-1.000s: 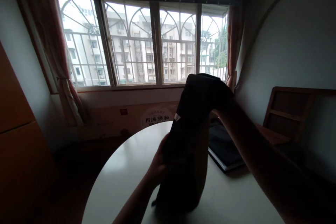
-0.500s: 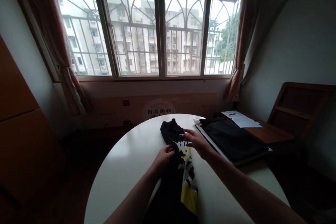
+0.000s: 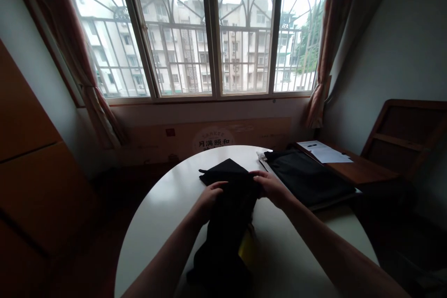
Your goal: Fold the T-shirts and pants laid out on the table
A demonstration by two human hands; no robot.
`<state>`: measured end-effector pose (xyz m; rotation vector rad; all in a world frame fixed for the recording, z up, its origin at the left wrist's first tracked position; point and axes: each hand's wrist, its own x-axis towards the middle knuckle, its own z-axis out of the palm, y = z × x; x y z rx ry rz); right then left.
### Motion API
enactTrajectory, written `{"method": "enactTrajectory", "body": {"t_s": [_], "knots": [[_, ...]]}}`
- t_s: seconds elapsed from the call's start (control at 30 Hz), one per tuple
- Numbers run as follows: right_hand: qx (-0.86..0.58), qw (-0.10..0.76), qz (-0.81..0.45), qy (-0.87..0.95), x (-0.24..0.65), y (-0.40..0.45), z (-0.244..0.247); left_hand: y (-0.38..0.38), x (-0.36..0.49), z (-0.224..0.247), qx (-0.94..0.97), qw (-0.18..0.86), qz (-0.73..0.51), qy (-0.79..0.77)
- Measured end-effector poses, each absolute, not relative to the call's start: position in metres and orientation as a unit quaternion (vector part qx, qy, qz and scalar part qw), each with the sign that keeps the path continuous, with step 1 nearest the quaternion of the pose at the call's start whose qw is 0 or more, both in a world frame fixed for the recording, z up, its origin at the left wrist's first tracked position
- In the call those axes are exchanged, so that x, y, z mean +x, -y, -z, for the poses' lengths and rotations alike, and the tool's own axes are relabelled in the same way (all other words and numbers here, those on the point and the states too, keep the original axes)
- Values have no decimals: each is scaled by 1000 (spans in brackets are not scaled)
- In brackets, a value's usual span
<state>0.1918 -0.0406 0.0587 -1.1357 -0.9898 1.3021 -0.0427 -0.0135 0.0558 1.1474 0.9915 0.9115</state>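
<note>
A black garment [image 3: 228, 223] lies along the middle of the round white table [image 3: 157, 214], its near end toward me and partly in shadow. My left hand [image 3: 212, 195] pinches the garment's left edge, and my right hand [image 3: 267, 186] grips its right edge at about the same height. Beyond my hands the far part of the cloth spreads into a pointed shape. A bit of yellow print shows low on the right side of the garment; the rest of the print is hidden.
Folded black cloth [image 3: 310, 179] lies at the table's right edge on something pale. Behind it, papers [image 3: 326, 152] and a pen rest on a brown wooden surface [image 3: 370, 174]. A barred window [image 3: 213, 32] with curtains spans the back.
My right hand has taken hold of the garment's right edge, and my left hand has moved up and left. The cloth's far part is spread wider, and black fabric now covers most of the print.
</note>
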Motion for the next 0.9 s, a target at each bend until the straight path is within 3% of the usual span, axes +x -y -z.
{"method": "enactTrajectory", "body": {"t_s": [0.17,0.3,0.4,0.5,0.57,0.67,0.77,0.83,0.9], "knots": [[-411,759,-433,261,258,33,-74,-24,-97,-79,344,588,-592,-431],[-453,760,-372,279,286,25,-60,-38,-124,-78,326,560,-627,-433],[-588,652,-253,406,286,24,-48,-38,-124,-70,397,470,-589,-524],[-673,527,-41,517,277,29,-51,-31,-115,-70,539,206,-568,-586],[-651,492,39,577,267,37,-60,-20,-108,-77,649,99,-526,-541],[-546,411,-92,725,247,55,-76,5,-97,-90,808,170,-358,-436],[-449,199,-275,827,221,74,-83,29,-85,-97,869,266,-126,-398],[-455,100,-270,843,205,84,-80,39,-78,-96,874,264,-17,-409],[-483,58,-206,849,190,89,-73,42,-73,-93,882,226,38,-412]]}}
